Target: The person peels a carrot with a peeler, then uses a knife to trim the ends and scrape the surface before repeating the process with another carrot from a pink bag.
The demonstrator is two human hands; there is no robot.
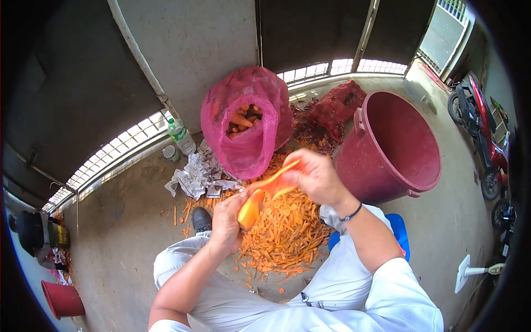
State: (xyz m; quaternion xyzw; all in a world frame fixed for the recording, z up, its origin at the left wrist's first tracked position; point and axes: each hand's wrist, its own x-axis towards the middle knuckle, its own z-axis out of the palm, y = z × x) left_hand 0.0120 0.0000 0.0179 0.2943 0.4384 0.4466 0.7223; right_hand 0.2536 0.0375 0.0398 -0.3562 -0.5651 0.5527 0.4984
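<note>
A thick carrot [250, 210] with a bright, peeled surface is gripped in my left hand [225, 219], over the left side of the pile. My right hand [315, 178] is closed on an orange object blurred by motion, above and to the right of the carrot; its exact shape cannot be made out. Below both hands, a large heap of orange peelings [287, 232] lies on the floor between my legs. Behind them stands an open pink mesh sack [249, 155] with carrots [241, 120] inside.
A big dark red bin [362, 160] stands tilted at the right, beside a red mesh sack [338, 109]. Crumpled paper [199, 174], a plastic bottle [181, 137] and a cup [171, 153] are at the left. A blue object [398, 235] shows under my right leg.
</note>
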